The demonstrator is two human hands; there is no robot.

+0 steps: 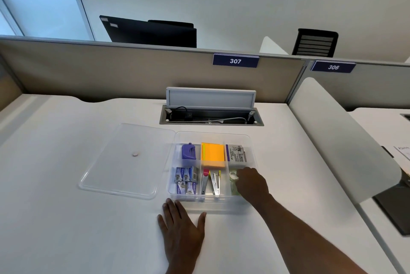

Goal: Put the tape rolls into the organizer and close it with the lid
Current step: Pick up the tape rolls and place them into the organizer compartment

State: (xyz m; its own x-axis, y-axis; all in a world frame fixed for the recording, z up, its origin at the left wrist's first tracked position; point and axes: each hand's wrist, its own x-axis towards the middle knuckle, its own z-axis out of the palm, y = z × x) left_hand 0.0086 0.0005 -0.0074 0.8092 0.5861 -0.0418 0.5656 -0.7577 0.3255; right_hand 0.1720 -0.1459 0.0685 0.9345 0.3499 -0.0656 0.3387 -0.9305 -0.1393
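A clear plastic organizer [248, 140] with several compartments sits on the white desk. My right hand [251, 182] reaches into its near right compartment, fingers curled on a pale green tape roll [233, 179] that is partly hidden by the hand. The clear lid [126, 160] lies flat on the desk to the left of the organizer, its edge touching it. My left hand [180, 227] rests flat on the desk with fingers spread, just in front of the organizer's near left corner.
Other compartments hold a purple sharpener [188, 151], orange sticky notes [213, 155], staple boxes [186, 179], staplers [210, 181] and a printed packet [237, 154]. An open cable hatch [210, 116] lies behind the organizer. A white divider [337, 136] stands on the right.
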